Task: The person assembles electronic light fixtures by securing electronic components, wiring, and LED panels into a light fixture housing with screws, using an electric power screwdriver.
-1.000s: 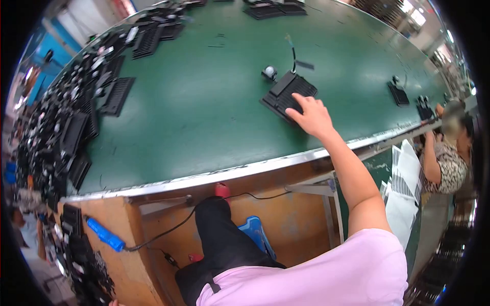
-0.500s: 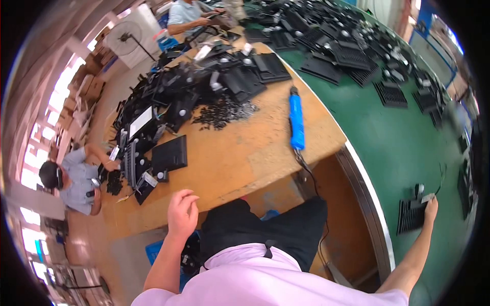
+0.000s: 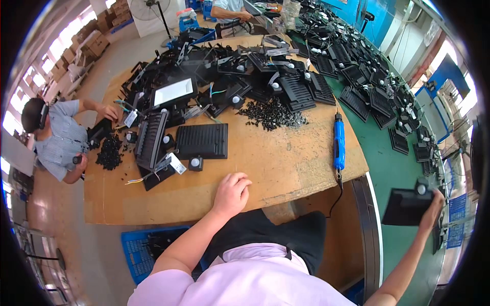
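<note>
My right hand [image 3: 433, 209] grips the edge of a black finned housing [image 3: 406, 206] with a small sensor, above the green surface at the right. My left hand [image 3: 232, 194] rests near the front edge of the wooden table, fingers loosely curled and apart, with nothing in it. Beyond it lie a small sensor block [image 3: 195, 163] and a ribbed black housing [image 3: 202, 141]. A blue electric screwdriver [image 3: 339, 145] lies on the table between my hands. Small black parts [image 3: 270, 113] form a pile in the middle.
Black housings [image 3: 229, 64] are heaped across the table's back, and more [image 3: 377, 99] lie on the green surface [image 3: 375, 145]. A co-worker [image 3: 61, 137] sits at the left; another person [image 3: 228, 15] is at the back. A blue crate [image 3: 133, 255] stands below the table.
The view has shifted, showing more of the table. My right hand has lifted the housing and tilted it, its smoother side showing. My left hand has moved forward over the table edge.
</note>
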Motion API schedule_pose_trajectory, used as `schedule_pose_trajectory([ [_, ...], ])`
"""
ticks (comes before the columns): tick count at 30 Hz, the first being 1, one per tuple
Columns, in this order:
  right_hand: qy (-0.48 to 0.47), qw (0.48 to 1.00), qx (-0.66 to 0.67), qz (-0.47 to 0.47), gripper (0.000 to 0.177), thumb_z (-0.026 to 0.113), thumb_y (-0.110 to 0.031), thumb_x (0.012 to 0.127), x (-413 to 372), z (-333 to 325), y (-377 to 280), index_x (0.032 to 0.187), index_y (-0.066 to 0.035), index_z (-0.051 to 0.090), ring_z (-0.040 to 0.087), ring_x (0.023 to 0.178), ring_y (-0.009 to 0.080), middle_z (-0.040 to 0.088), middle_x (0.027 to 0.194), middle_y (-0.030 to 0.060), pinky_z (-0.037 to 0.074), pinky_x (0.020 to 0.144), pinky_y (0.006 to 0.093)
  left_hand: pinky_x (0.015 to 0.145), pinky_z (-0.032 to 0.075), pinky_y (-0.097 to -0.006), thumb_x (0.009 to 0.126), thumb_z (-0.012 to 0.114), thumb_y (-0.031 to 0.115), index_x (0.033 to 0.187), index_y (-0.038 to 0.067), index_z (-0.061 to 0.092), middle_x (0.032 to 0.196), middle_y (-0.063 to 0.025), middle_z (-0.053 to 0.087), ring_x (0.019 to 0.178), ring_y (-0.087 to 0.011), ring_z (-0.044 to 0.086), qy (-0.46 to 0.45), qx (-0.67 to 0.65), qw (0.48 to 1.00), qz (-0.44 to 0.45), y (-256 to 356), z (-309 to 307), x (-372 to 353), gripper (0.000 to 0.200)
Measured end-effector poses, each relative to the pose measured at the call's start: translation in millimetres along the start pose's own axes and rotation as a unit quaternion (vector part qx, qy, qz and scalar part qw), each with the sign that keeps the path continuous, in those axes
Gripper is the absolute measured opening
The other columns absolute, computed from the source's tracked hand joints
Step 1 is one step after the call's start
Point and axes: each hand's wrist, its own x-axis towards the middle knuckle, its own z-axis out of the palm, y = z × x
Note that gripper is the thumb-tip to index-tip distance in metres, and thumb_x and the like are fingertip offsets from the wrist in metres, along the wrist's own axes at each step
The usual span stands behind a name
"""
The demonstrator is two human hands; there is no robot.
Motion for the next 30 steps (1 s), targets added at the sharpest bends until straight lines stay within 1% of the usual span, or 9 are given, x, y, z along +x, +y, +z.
schedule_pose_trajectory([
  [3, -0.088, 0.980, 0.164, 0.073, 0.032, 0.042, -0.019, 0.104, 22, 36, -191, 0.106, -0.005, 0.071, 0.061, 0.111, 0.0211, 0.068, 0.108, 0.0087, 0.043, 0.102, 0.0341, 0.083, 0.052, -0.0444, 0.079, 0.066, 0.002, 0.091, 0.003, 0.068, 0.103, -0.0132, 0.065, 0.095, -0.0338, 0.062, 0.016, -0.017, 1.000, 0.003, -2, -2, 1, 0.013],
  [5, -0.162, 0.978, 0.080, -0.106, 0.027, 0.042, -0.010, 0.100, 17, 80, -265, 0.108, -0.008, 0.068, 0.064, 0.112, 0.0287, 0.069, 0.111, 0.0123, 0.049, 0.096, 0.0380, 0.084, 0.051, -0.0444, 0.078, 0.066, 0.003, 0.091, 0.003, 0.068, 0.102, -0.0133, 0.065, 0.095, -0.0341, 0.062, 0.024, -0.037, 0.999, 0.003, -2, -1, 1, 0.013],
  [10, -0.268, 0.919, 0.185, -0.221, 0.023, 0.045, -0.014, 0.100, -19, 217, -389, 0.110, -0.007, 0.064, 0.064, 0.102, 0.0365, 0.066, 0.109, 0.0185, 0.050, 0.088, 0.0423, 0.086, 0.051, -0.0450, 0.078, 0.066, 0.002, 0.095, 0.000, 0.067, 0.106, -0.0153, 0.065, 0.097, -0.0359, 0.061, 0.017, -0.059, 0.998, -0.012, -1, -3, 1, 0.018],
  [12, -0.379, 0.875, 0.303, -0.005, 0.027, 0.047, -0.020, 0.099, -24, 236, -434, 0.108, -0.001, 0.064, 0.064, 0.099, 0.0386, 0.067, 0.101, 0.0227, 0.049, 0.087, 0.0407, 0.086, 0.051, -0.0454, 0.078, 0.066, 0.002, 0.096, 0.000, 0.066, 0.106, -0.0161, 0.064, 0.096, -0.0365, 0.061, 0.020, -0.062, 0.998, -0.015, -5, -5, 1, 0.019],
  [21, -0.347, 0.805, 0.379, 0.296, 0.038, 0.055, -0.029, 0.097, -64, 273, -425, 0.114, 0.003, 0.064, 0.066, 0.102, 0.0357, 0.070, 0.103, 0.0228, 0.048, 0.090, 0.0403, 0.099, 0.045, -0.0458, 0.083, 0.071, 0.018, 0.126, -0.002, 0.058, 0.126, -0.0198, 0.059, 0.112, -0.0387, 0.056, -0.015, -0.039, 0.998, -0.044, -6, -5, 2, 0.049],
  [24, -0.379, 0.833, 0.361, 0.179, 0.044, 0.057, -0.030, 0.096, -70, 244, -422, 0.124, 0.003, 0.061, 0.063, 0.110, 0.0368, 0.068, 0.112, 0.0234, 0.047, 0.095, 0.0386, 0.101, 0.044, -0.0465, 0.085, 0.071, 0.024, 0.134, -0.003, 0.053, 0.131, -0.0212, 0.057, 0.115, -0.0399, 0.055, -0.025, -0.013, 0.998, -0.057, -2, -7, 5, 0.058],
  [25, -0.484, 0.817, 0.264, 0.169, 0.046, 0.062, -0.028, 0.093, -53, 223, -422, 0.128, 0.002, 0.059, 0.060, 0.118, 0.0348, 0.065, 0.122, 0.0246, 0.045, 0.101, 0.0382, 0.102, 0.043, -0.0468, 0.086, 0.071, 0.025, 0.136, -0.003, 0.052, 0.132, -0.0216, 0.057, 0.116, -0.0403, 0.054, -0.030, -0.002, 0.998, -0.061, 1, -6, 7, 0.060],
  [28, -0.414, 0.880, 0.232, 0.026, 0.049, 0.067, -0.027, 0.090, -40, 212, -365, 0.130, 0.000, 0.058, 0.059, 0.118, 0.0371, 0.063, 0.126, 0.0238, 0.045, 0.102, 0.0417, 0.103, 0.041, -0.0476, 0.088, 0.070, 0.027, 0.137, -0.003, 0.050, 0.133, -0.0213, 0.057, 0.118, -0.0394, 0.053, -0.010, 0.057, 0.993, -0.105, 11, 10, 14, 0.062],
  [30, -0.266, 0.961, 0.066, -0.029, 0.052, 0.068, -0.026, 0.089, -22, 213, -343, 0.133, 0.000, 0.056, 0.059, 0.115, 0.0373, 0.061, 0.126, 0.0207, 0.048, 0.099, 0.0429, 0.105, 0.040, -0.0495, 0.090, 0.068, 0.027, 0.138, -0.002, 0.050, 0.136, -0.0214, 0.055, 0.121, -0.0399, 0.051, -0.005, 0.096, 0.986, -0.137, 23, 27, 25, 0.059],
])
